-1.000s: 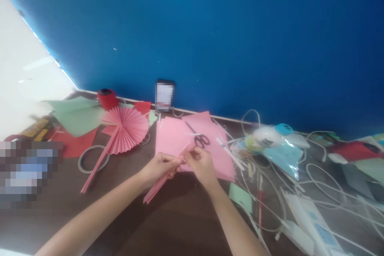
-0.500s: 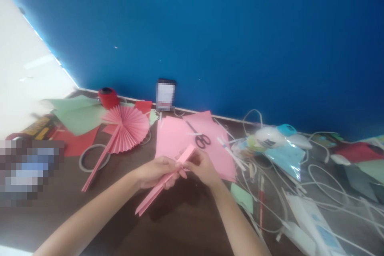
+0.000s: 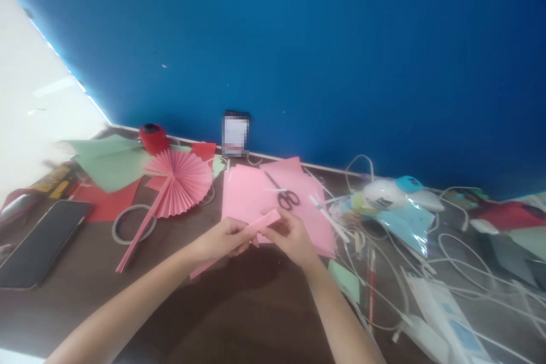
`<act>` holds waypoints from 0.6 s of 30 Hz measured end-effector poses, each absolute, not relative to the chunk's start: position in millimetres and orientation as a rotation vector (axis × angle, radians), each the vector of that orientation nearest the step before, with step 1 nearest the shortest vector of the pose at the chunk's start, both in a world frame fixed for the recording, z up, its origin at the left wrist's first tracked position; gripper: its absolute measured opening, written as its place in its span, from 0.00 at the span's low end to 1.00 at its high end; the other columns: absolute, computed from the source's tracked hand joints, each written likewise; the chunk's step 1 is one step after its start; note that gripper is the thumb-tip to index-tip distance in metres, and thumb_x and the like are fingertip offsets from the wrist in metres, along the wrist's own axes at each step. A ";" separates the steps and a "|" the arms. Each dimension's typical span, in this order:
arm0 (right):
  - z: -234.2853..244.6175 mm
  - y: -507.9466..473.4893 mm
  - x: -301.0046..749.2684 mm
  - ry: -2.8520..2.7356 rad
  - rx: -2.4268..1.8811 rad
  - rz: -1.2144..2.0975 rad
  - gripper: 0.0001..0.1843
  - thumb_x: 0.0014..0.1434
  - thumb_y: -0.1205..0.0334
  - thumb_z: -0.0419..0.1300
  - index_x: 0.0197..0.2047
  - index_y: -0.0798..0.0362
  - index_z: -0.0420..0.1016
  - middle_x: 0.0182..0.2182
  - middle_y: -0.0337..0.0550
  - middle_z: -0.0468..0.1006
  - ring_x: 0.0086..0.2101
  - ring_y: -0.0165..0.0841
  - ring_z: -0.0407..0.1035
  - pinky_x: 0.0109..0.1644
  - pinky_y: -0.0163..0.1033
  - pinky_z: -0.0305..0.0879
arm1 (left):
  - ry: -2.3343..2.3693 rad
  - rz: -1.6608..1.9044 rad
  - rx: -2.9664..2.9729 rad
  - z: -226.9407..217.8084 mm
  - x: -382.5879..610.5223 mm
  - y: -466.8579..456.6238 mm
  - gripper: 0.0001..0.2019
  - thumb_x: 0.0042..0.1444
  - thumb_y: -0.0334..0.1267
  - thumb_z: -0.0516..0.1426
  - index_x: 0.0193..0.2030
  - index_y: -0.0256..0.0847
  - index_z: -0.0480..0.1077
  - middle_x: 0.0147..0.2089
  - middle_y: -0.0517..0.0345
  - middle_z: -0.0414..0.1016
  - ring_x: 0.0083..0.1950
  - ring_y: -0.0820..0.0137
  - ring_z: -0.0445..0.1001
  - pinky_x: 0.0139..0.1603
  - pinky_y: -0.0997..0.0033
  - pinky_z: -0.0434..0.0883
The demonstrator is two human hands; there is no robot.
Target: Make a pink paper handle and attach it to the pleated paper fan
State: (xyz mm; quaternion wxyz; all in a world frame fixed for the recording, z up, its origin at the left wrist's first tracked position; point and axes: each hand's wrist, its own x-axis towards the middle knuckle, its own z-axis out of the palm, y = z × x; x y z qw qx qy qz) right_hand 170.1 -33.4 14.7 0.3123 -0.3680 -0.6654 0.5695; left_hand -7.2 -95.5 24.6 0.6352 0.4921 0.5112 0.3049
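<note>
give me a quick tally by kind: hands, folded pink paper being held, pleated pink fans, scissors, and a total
Hands: 2 (left hand, right hand)
Held folded pink paper: 1
Pleated pink fan: 1
Scissors: 1
Total: 5

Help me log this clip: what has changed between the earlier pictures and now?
The folded pink strip has swung flatter, its lower-left end rising in the picture. The left hand and right hand keep hold of it; neither has let go. The phone, pixelated before, now shows plainly with a dark screen. The pink fan, scissors and pink sheets stayed put.
</note>
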 end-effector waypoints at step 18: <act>58.5 -16.1 169.6 -2.542 -1.083 1.510 0.14 0.55 0.57 0.54 0.26 0.55 0.77 0.23 0.40 0.76 0.24 0.29 0.65 0.26 0.33 0.56 | 1.131 0.381 1.524 29.9 -21.0 -73.9 0.26 0.51 0.58 0.51 0.17 0.35 0.64 0.16 0.63 0.60 0.16 0.80 0.54 0.19 0.77 0.53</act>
